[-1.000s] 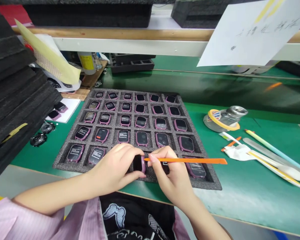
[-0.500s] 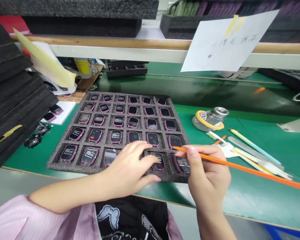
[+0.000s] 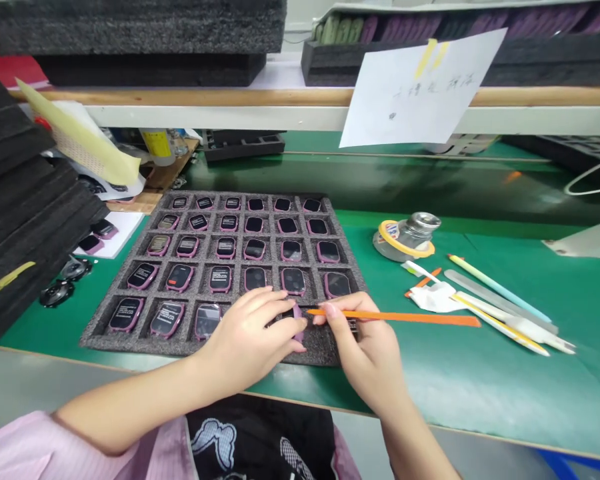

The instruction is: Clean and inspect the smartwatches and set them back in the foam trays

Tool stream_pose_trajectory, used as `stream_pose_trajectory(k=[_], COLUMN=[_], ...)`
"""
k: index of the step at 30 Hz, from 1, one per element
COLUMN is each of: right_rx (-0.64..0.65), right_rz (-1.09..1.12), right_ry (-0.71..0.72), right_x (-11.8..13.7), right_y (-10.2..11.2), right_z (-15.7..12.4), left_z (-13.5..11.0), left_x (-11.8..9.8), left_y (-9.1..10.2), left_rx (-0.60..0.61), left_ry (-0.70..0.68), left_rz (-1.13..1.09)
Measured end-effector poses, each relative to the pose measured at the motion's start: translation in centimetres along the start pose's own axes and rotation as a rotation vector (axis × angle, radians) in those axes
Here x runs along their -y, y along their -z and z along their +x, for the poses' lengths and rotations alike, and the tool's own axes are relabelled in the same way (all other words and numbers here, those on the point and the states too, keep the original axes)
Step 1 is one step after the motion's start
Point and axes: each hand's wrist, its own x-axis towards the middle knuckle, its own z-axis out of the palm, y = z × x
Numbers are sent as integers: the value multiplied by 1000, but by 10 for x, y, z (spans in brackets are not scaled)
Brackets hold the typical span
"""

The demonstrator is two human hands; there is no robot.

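On the green desk (image 3: 480, 380), at the near edge of a grey foam tray (image 3: 140, 348), the left hand (image 3: 253, 330) curls closed around a smartwatch with a pink frame (image 3: 297, 325). The watch stands on its edge over the bottom row, so only a thin pink sliver shows (its screen faces away from this view). Its long axis runs roughly front to back, at the fingertips on the hand's right side. The right hand (image 3: 360, 347), just beside it, pinches a flat orange plastic spudger (image 3: 405, 318) between thumb and fingers, the tool lying nearly level with its tip pointing left at the frame. Whether tip and frame touch is hidden. Other watches (image 3: 220, 279) sit in the tray's 5 rows of 6 slots, and a metal bottle (image 3: 405, 237) ringed with yellow tape stands to the right.
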Motion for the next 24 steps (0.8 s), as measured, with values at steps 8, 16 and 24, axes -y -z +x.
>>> stream_pose_trajectory(k=[8, 16, 24], right_rx=[62, 100, -546], right_rz=[-52, -33, 409], right_ry=[89, 103, -52], right_x=[0, 0, -5], right_y=[-3, -3, 9], right_z=[0, 2, 2], left_z=[0, 2, 28], left_x=[-2, -1, -26], left_y=[-4, -1, -18], left_rx=[-6, 89, 194], left_ry=[35, 182, 159], left_rz=[-50, -145, -145])
